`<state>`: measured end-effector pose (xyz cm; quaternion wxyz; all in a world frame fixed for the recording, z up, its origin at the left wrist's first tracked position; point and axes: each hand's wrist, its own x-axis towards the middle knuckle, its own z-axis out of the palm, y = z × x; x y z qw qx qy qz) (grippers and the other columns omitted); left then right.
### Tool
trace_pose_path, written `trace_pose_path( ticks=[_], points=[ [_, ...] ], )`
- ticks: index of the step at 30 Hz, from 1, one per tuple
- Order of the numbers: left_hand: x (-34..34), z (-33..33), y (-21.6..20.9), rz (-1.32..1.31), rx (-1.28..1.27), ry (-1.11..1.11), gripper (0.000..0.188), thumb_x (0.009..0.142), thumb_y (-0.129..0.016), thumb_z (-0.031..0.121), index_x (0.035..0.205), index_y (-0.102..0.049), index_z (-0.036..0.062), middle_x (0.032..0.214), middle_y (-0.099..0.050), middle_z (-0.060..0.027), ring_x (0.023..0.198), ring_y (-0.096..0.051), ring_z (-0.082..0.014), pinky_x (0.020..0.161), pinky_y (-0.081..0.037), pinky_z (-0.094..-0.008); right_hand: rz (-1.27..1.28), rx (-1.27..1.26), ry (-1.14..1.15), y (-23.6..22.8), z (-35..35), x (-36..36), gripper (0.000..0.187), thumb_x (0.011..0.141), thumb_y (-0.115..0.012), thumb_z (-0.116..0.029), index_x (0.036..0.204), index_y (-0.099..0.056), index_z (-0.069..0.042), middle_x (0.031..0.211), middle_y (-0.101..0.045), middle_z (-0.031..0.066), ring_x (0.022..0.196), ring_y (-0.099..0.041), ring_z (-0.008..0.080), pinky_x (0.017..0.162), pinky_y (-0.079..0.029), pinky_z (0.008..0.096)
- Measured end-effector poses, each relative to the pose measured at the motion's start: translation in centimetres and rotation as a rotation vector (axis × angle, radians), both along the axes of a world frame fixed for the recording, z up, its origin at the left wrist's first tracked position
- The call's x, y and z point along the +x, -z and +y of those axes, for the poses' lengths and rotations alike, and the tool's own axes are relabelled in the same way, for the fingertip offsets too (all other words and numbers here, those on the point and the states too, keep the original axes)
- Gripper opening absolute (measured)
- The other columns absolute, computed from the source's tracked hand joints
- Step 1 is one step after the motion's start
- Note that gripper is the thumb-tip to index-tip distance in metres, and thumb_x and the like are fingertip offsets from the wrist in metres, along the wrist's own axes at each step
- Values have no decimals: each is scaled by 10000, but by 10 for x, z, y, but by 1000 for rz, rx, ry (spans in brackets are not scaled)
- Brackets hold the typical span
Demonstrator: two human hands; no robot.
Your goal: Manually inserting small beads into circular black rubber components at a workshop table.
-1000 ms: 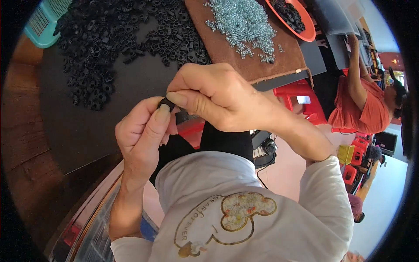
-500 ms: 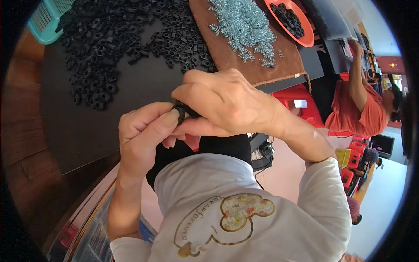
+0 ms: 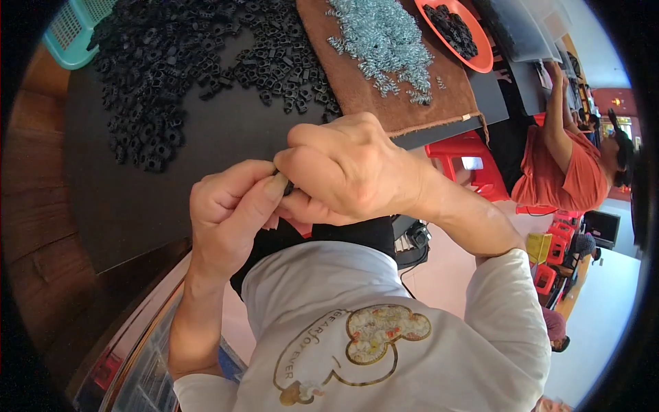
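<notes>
Between my two hands, just in front of my lap, is a small black plastic part (image 3: 287,187), mostly covered by fingers. My left hand (image 3: 230,209) pinches it with thumb and forefinger. My right hand (image 3: 350,172) is curled closed against its other side, fingertips touching it; whether a second piece sits inside that hand is hidden. Beyond the hands, a wide heap of small black plastic parts (image 3: 206,58) covers the far left of the dark table. A pile of small silvery coil springs (image 3: 384,44) lies on a brown cloth (image 3: 371,103) to the right of it.
An orange-red plate (image 3: 482,51) of black pieces stands at the far right. A teal basket (image 3: 67,48) sits at the far left. The dark table (image 3: 130,213) curves around in front. Beyond a red stool (image 3: 473,161), a person in an orange-red shirt (image 3: 552,168) sits at right.
My hands have drawn closer together, and the right fingers have closed further around the black part, so less of it shows. The person at right has shifted an arm.
</notes>
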<state>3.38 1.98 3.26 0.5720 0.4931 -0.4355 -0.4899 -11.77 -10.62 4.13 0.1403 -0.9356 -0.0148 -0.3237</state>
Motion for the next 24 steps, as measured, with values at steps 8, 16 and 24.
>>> trace_pose_path(
  ticks=[8, 16, 24],
  points=[
    [-1, 4, 8, -55, -1, 14, 191, 929, -577, 109, 974, -698, -31, 667, -632, -36, 554, -535, -63, 509, -404, -205, 51, -13, 226, -24, -39, -44, 335, 779, -750, -286, 933, -600, -29, 741, -548, 103, 625, -599, 276, 515, -486, 366],
    [-8, 4, 8, -120, 24, -13, 210, 959, -581, 149, 939, -702, -22, 634, -608, -22, 521, -498, -51, 487, -378, -204, 171, 212, 960, -46, -156, -134, 412, 896, -640, -370, 1091, -666, -8, 760, -644, 155, 663, -625, 218, 651, -501, 359],
    [-7, 1, 4, -109, 48, -8, 214, 963, -573, 147, 935, -698, -24, 640, -607, -20, 538, -502, -55, 497, -385, -212, 85, 677, 687, -30, -138, -102, 292, 956, -578, -231, 1054, -660, 32, 845, -677, 69, 757, -621, 130, 691, -498, 295]
  ],
)
